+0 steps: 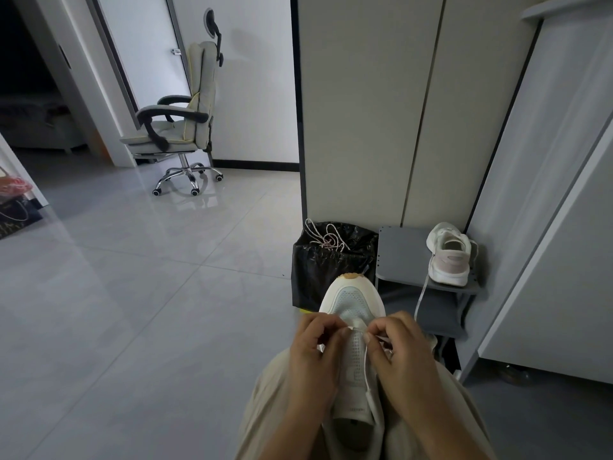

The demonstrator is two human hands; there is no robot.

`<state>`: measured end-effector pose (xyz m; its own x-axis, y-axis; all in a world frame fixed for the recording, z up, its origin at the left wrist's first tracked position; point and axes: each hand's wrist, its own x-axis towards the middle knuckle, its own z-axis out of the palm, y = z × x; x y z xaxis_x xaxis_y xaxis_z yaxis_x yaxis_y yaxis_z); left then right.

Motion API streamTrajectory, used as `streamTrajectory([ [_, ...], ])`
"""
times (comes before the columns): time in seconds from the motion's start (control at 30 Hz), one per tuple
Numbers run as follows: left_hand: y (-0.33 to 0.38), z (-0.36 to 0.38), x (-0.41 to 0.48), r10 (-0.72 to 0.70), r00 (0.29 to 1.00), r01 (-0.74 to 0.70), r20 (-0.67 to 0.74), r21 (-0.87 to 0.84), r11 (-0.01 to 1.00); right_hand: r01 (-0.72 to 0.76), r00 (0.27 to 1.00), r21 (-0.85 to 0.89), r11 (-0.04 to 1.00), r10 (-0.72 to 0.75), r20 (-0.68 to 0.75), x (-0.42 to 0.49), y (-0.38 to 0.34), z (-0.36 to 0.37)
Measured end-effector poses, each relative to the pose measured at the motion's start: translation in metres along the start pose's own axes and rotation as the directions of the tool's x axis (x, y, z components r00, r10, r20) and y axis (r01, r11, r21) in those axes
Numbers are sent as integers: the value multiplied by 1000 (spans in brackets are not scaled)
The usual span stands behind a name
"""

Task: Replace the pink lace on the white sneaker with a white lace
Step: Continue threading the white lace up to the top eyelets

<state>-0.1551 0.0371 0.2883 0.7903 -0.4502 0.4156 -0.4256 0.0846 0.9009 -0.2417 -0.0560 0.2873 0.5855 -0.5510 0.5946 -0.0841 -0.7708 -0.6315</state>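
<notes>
Head view: we judged the re-lacing barely begun. White mesh sneaker (355, 360) lay on our lap, its long axis running away from us, toe forward, heel nearest. Left hand (311, 346) and right hand (401, 350) each pinched the thin white lace (365, 360) by the lowest eyelets. Next move calls for threading upward, crossing evenly. Speckled pink lace (326, 240) lay on the black bin bag (318, 270).

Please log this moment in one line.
phase: lacing; sneaker: on lap; left hand: pinches white lace; right hand: pinches white lace; pink lace: on bin
</notes>
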Motion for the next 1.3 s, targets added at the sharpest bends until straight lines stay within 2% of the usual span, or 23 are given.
streamTrajectory([
  [0.23,-3,1,1,7,1000,-7,15,3,1000,7,1000,5,1000,-7,-16,1,3,0],
  [0.4,-7,1,0,33,999,-33,15,9,999,168,986,-165,972,-170,2,4,0,0],
  [0.47,-7,1,-1,48,998,-48,28,24,999,175,984,-175,969,-174,24,4,0,1],
  [0.63,-9,-3,2,54,997,-57,52,45,997,69,994,-46,997,-65,87,5,2,7],
  [0.8,-5,-11,14,-2,994,-2,106,36,999,-58,994,72,996,51,99,6,0,3],
  [0.9,-3,-21,16,4,987,-16,160,71,997,-235,965,229,945,198,174,6,-2,-2],
  [1.0,-6,-39,16,-2,986,-11,165,76,997,-326,934,305,895,255,250,6,-1,-8],
  [1.17,-24,-94,15,-225,973,209,-48,-222,952,-367,919,317,874,290,266,7,0,-12],
  [1.23,-31,-127,17,-323,932,253,-167,-343,905,-379,916,335,863,299,267,8,0,-13],
  [1.3,-36,-165,20,-458,842,269,-284,-515,814,-374,919,331,867,298,258,8,0,-13],
])
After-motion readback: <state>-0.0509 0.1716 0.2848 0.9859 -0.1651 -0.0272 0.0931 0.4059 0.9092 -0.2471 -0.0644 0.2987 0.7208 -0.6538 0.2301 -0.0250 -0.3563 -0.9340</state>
